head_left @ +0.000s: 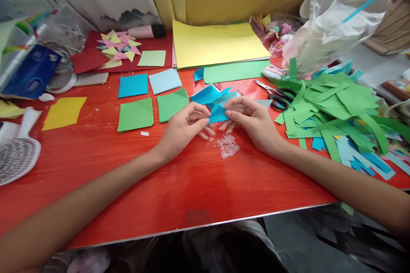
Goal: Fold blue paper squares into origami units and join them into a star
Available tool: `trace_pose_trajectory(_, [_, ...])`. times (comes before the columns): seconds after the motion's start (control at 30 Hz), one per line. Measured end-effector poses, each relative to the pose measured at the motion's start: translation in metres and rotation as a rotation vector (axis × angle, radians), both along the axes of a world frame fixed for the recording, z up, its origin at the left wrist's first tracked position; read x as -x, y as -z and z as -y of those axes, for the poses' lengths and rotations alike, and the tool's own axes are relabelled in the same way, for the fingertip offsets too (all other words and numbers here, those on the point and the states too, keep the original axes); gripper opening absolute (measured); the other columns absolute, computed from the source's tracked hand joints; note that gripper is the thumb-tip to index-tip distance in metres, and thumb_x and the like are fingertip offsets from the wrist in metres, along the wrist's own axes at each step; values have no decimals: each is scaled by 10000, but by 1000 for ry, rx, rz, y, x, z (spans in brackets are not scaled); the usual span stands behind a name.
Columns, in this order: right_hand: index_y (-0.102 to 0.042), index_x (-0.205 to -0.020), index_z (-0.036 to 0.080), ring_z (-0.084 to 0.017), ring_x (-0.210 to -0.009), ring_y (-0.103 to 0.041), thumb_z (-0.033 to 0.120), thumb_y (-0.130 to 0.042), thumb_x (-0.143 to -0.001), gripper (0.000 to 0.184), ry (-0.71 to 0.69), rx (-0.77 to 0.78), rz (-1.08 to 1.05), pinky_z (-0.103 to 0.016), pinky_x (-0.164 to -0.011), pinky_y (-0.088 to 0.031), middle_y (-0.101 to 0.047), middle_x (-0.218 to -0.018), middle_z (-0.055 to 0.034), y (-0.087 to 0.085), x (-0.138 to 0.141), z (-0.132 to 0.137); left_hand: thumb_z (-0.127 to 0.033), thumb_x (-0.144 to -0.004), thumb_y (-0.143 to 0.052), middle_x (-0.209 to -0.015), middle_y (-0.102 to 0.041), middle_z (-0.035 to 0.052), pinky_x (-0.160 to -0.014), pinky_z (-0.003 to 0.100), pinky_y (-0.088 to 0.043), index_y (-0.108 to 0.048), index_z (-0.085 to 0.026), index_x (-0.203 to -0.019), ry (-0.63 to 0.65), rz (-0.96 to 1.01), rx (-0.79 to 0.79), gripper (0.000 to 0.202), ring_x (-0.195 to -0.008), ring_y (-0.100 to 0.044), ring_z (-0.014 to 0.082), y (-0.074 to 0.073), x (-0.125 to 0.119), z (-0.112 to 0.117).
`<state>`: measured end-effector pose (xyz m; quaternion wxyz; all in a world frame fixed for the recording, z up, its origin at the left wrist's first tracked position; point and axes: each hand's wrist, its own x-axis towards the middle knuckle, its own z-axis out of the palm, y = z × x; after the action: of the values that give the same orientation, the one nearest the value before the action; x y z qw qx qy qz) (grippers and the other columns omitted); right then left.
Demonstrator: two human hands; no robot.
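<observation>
Both my hands meet over the middle of the red table (134, 179). My left hand (184, 130) and my right hand (253, 121) each pinch a small folded blue paper piece (218, 114) between thumb and fingers. Just behind it lie more folded blue paper pieces (208, 94). A patch of dried white glue (228, 145) marks the table right below my hands.
Green paper squares (136, 114), a blue square (133, 85) and a yellow one (64, 112) lie to the left. Scissors (277, 96) and a heap of green paper strips (336, 106) are at right. Yellow sheets (218, 42), a plastic bag (329, 25) and a white brush (17, 153) are around.
</observation>
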<state>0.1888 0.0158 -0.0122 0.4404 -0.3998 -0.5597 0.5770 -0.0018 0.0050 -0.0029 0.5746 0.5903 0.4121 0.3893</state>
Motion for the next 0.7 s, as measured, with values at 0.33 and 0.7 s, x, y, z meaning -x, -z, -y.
trace_pose_trajectory(0.33, [-647, -869, 205, -131, -615, -670, 238, -619, -832, 57, -29, -23, -20, -270, -588, -557, -673, -730, 10, 0, -1, 2, -255, -826, -602, -752, -620, -15, -541, 188, -562, -619, -175, -874, -25, 7, 2, 96, -617, -671, 103, -1, 1, -2])
trace_pose_trajectory(0.7, [-711, -859, 216, -125, -634, -663, 239, -625, -830, 93, 8, -72, 36, -282, -634, -568, -698, -794, 2, 1, -2, 4, -227, -806, -622, -724, -652, -11, -522, 176, -551, -655, -179, -875, 12, 72, 72, 90, -567, -656, 92, 0, 3, -5])
